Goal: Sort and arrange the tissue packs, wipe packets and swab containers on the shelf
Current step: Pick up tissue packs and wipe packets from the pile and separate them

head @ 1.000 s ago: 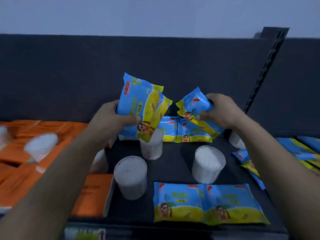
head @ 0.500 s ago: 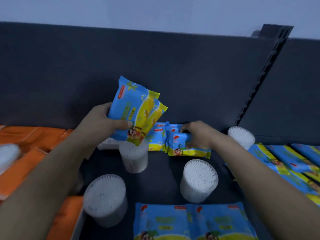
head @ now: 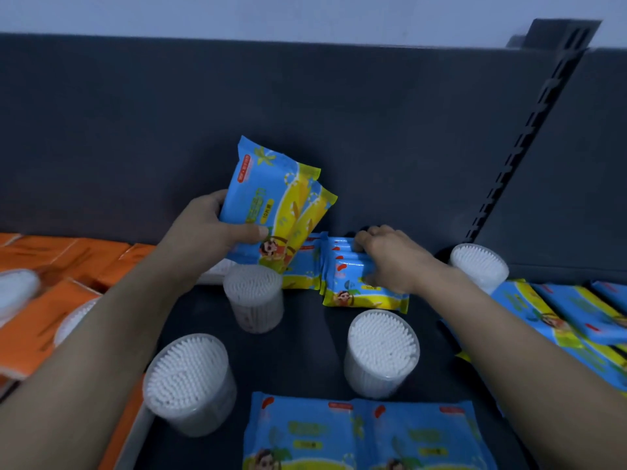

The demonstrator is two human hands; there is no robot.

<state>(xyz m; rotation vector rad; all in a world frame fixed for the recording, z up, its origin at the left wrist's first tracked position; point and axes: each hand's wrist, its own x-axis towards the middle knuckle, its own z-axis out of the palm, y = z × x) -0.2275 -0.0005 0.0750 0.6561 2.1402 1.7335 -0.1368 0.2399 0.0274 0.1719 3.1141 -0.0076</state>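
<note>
My left hand (head: 207, 239) grips two blue-and-yellow wipe packets (head: 274, 201), held upright above the dark shelf (head: 305, 351). My right hand (head: 390, 259) holds a small stack of wipe packets (head: 353, 283) lying at the back of the shelf, fingers curled over its top edge. Another wipe packet (head: 302, 266) lies just left of that stack. Clear swab containers stand around: one (head: 254, 296) below my left hand, one (head: 381, 351) in front of the stack, one (head: 190, 381) at front left, and one (head: 478, 266) at back right. Orange tissue packs (head: 68, 266) fill the left side.
Two flat wipe packets (head: 366, 435) lie side by side at the shelf's front edge. More wipe packets (head: 570, 317) lie on the adjoining shelf section at right. A dark back panel (head: 305, 130) and a slotted upright (head: 529, 130) close off the rear.
My right hand brought its wipe packet down from mid-air onto the stack at the back of the shelf and stays on it. The left hand has kept its two packets raised.
</note>
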